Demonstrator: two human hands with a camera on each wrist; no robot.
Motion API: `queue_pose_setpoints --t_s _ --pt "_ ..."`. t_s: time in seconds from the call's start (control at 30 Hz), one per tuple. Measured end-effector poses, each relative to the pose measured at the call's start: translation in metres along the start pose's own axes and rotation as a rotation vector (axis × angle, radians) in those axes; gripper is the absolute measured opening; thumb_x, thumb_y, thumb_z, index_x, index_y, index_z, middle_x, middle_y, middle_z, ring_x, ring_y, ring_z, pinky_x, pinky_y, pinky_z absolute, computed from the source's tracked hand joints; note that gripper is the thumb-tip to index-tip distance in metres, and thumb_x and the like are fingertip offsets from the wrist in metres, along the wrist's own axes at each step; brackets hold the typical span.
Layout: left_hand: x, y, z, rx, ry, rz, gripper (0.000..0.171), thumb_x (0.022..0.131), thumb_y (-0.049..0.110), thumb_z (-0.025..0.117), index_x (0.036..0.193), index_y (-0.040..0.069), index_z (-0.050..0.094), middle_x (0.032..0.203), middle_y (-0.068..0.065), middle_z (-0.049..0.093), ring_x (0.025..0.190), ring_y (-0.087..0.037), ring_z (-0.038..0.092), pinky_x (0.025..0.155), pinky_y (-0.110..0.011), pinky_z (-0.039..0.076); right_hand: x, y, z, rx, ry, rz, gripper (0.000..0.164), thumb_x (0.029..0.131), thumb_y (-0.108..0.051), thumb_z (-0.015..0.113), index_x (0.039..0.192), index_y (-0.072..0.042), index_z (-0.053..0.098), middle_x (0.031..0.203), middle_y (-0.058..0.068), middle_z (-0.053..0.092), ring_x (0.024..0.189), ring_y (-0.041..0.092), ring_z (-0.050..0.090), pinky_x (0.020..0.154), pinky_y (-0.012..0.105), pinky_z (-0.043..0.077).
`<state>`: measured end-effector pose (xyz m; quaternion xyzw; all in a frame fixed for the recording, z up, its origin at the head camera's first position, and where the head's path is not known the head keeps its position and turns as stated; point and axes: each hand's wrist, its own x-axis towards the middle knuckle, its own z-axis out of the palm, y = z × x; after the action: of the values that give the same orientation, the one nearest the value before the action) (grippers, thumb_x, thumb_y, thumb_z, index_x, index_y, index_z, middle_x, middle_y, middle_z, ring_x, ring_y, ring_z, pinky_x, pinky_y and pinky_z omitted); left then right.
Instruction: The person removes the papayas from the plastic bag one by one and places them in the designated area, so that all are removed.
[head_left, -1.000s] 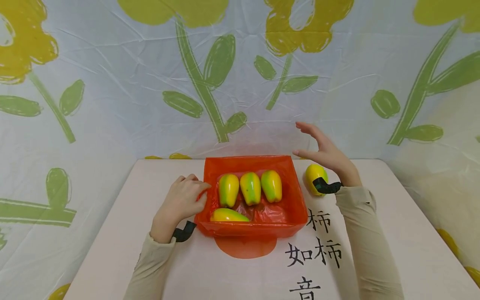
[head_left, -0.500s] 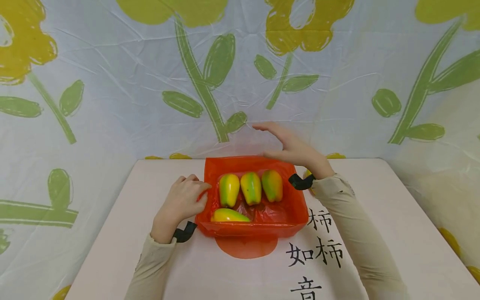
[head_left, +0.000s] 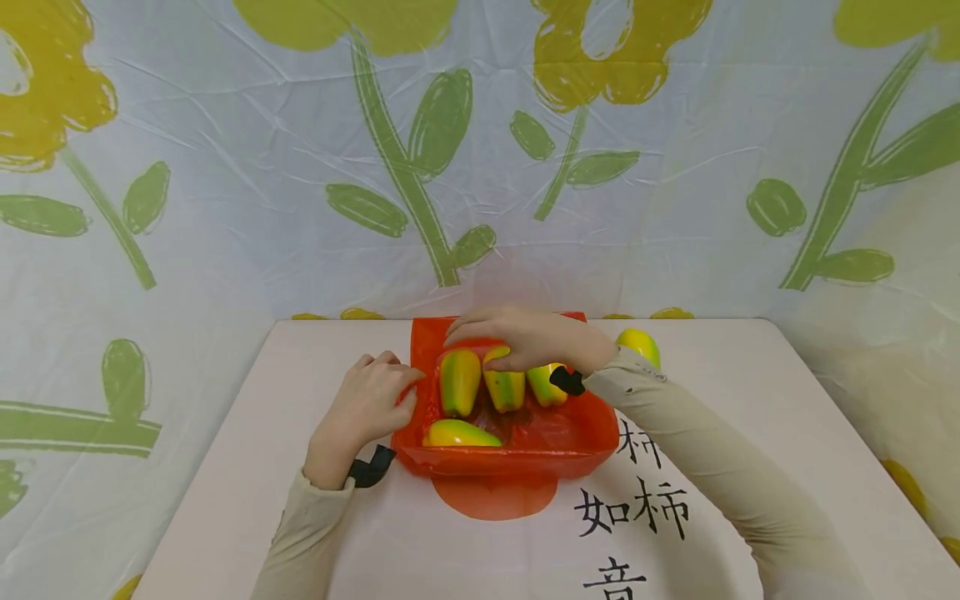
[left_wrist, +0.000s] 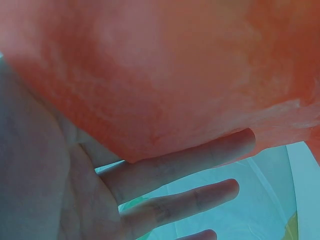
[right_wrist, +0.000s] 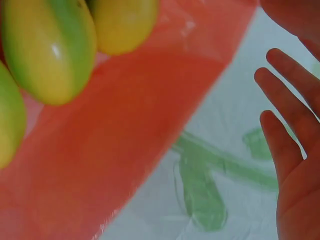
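Note:
A red plastic bag (head_left: 525, 462) stands open like a box on the table. Inside it, three yellow-green mangoes, including the left one (head_left: 459, 383), form a row, and another mango (head_left: 461, 433) lies crosswise at the front. My left hand (head_left: 367, 396) holds the bag's left rim; in the left wrist view one finger (left_wrist: 175, 167) stretches along the red film and another passes behind it. My right hand (head_left: 525, 333) hovers over the back of the bag, fingers extended and holding nothing. It partly covers the middle and right mangoes. Several fingers (right_wrist: 290, 135) spread beside the bag in the right wrist view.
One more mango (head_left: 640, 346) lies on the table right of the bag, partly hidden by the right sleeve. Black characters (head_left: 630, 508) are printed on the pale tablecloth (head_left: 450, 558). A flowered cloth (head_left: 285, 167) hangs behind the table.
My right hand has swung left and down, from above the lone mango on the right to over the bag. My left hand has stayed at the left rim, and the fruit has not moved.

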<state>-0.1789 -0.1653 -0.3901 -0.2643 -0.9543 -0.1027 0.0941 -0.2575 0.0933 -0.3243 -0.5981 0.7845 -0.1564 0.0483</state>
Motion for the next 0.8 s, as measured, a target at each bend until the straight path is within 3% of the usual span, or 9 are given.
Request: queue_pose_setpoints --t_s 0.13,0.33,0.47,0.6,0.8 --pt "0.0 0.0 0.001 -0.001 0.003 0.0 0.027 0.083 0.011 0.06 0.105 0.01 0.076 0.09 -0.002 0.073 0.088 -0.025 0.057 0.078 -0.041 0.046 0.006 -0.009 0.013 -0.016 -0.118 0.014 0.056 0.082 0.0 0.073 0.135 -0.014 0.059 0.138 0.002 0.057 0.127 0.02 0.052 0.103 0.033 0.044" --pt "0.0 0.001 0.001 -0.002 0.004 0.0 0.028 0.083 0.011 0.059 0.105 0.01 0.077 0.089 -0.002 0.073 0.088 -0.025 0.057 0.079 -0.041 0.047 0.013 -0.019 0.042 -0.102 -0.302 0.059 0.059 0.081 -0.008 0.078 0.135 -0.019 0.058 0.133 -0.001 0.058 0.111 0.014 0.055 0.094 0.026 0.049" --pt "0.0 0.001 0.001 0.005 0.006 0.005 0.027 0.084 0.011 0.059 0.105 0.01 0.077 0.09 -0.002 0.074 0.088 -0.025 0.058 0.079 -0.042 0.047 0.015 -0.024 0.058 -0.141 -0.388 0.074 0.073 0.078 -0.013 0.083 0.143 -0.021 0.051 0.143 -0.004 0.051 0.12 0.012 0.052 0.098 0.027 0.047" --pt "0.0 0.001 0.001 0.011 0.009 0.014 0.027 0.084 0.011 0.059 0.105 0.01 0.077 0.091 -0.002 0.074 0.088 -0.025 0.058 0.08 -0.042 0.047 0.016 -0.027 0.07 -0.169 -0.418 0.063 0.085 0.077 -0.01 0.083 0.151 -0.023 0.042 0.152 -0.007 0.043 0.135 0.011 0.043 0.103 0.027 0.043" --pt "0.001 0.001 0.0 0.005 0.01 0.009 0.027 0.084 0.012 0.06 0.105 0.009 0.077 0.092 -0.003 0.074 0.089 -0.026 0.058 0.081 -0.043 0.047 0.014 -0.031 0.079 -0.192 -0.403 0.039 0.083 0.08 -0.01 0.08 0.152 -0.024 0.04 0.152 -0.007 0.043 0.138 0.01 0.04 0.106 0.027 0.04"
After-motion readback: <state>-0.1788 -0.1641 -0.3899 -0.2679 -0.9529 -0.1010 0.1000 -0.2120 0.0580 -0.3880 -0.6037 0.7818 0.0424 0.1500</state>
